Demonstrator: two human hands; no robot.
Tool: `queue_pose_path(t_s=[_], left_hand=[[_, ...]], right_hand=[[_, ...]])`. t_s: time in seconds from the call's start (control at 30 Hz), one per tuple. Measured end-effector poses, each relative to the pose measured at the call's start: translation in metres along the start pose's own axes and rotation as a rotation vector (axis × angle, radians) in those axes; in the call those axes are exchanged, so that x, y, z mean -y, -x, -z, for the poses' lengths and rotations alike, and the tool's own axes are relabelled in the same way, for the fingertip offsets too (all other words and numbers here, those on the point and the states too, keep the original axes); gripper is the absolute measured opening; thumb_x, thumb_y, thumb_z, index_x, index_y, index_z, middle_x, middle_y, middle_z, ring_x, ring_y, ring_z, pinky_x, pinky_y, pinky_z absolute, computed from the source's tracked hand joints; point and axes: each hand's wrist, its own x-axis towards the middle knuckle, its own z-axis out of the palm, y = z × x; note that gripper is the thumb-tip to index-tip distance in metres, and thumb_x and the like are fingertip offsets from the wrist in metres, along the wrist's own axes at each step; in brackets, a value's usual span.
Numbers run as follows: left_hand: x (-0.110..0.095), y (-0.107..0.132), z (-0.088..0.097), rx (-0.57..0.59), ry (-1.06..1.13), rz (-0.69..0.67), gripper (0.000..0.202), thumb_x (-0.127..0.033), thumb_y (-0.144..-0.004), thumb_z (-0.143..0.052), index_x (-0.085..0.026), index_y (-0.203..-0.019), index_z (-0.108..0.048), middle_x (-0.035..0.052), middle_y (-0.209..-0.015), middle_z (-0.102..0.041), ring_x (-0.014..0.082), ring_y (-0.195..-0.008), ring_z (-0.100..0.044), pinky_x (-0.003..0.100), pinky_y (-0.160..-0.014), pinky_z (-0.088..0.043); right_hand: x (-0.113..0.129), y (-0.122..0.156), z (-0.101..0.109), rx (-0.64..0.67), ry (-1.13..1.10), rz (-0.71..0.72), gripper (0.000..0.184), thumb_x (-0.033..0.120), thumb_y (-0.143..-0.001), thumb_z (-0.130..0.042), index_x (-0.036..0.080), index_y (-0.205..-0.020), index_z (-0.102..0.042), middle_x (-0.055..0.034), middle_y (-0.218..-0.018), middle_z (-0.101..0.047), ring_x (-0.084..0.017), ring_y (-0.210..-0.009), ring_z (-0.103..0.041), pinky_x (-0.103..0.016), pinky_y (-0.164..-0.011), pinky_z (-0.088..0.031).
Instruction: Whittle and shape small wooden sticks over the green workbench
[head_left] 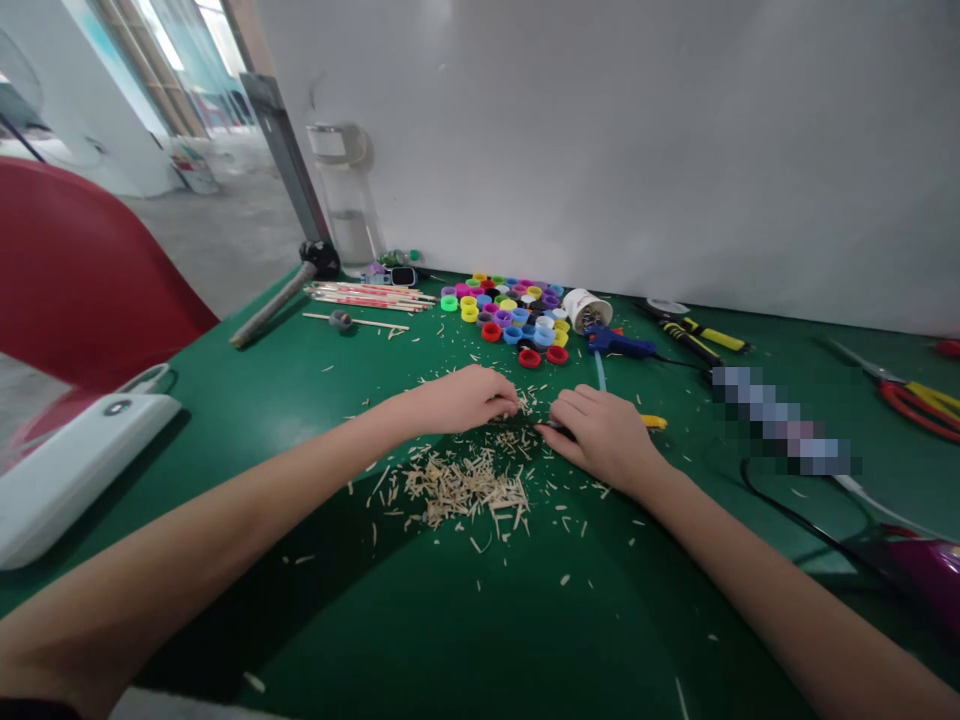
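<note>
My left hand (472,397) is closed in a pinch above the table, and whatever is between its fingertips is too small to make out. Facing it, my right hand (604,432) is wrapped round what looks like a utility knife, whose yellow end (654,422) sticks out on the right. A dark, thin part shows near its thumb. The fingertips of both hands are a short way apart. Just below them lies a heap of pale wood shavings (465,488), with more slivers scattered around on the green table (480,640).
Behind my hands are many coloured bottle caps (517,315), a tipped white cup (587,310) and a blue glue gun (619,342). Wooden sticks (371,295) and a hammer (281,300) lie left. Pliers (694,335), scissors (900,385) and a power strip (780,415) lie right.
</note>
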Motion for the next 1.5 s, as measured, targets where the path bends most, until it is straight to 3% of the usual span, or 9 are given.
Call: queue_pose_path(t_s=[0.53, 1.5], left_hand=[[-0.0019, 0.0009, 0.0004, -0.004, -0.019, -0.006, 0.031, -0.026, -0.094, -0.038, -0.018, -0.101, -0.066, 0.0053, -0.107, -0.068, 0.0154, -0.091, -0.060, 0.028, -0.078, -0.046], [-0.0018, -0.0001, 0.0007, -0.001, -0.019, 0.006, 0.031, -0.029, -0.093, -0.039, -0.019, -0.098, -0.068, 0.0047, -0.103, -0.070, 0.0155, -0.086, -0.060, 0.029, -0.075, -0.045]], right_hand=[[-0.0007, 0.0004, -0.0005, -0.017, 0.005, -0.014, 0.027, 0.036, -0.092, -0.044, 0.018, -0.072, -0.052, -0.0021, -0.068, -0.054, -0.015, -0.066, -0.043, -0.028, -0.057, -0.024], [-0.0004, -0.0003, -0.0009, -0.017, -0.011, -0.013, 0.030, 0.038, -0.092, -0.044, 0.019, -0.072, -0.054, -0.0025, -0.068, -0.055, -0.015, -0.065, -0.043, -0.028, -0.056, -0.024]])
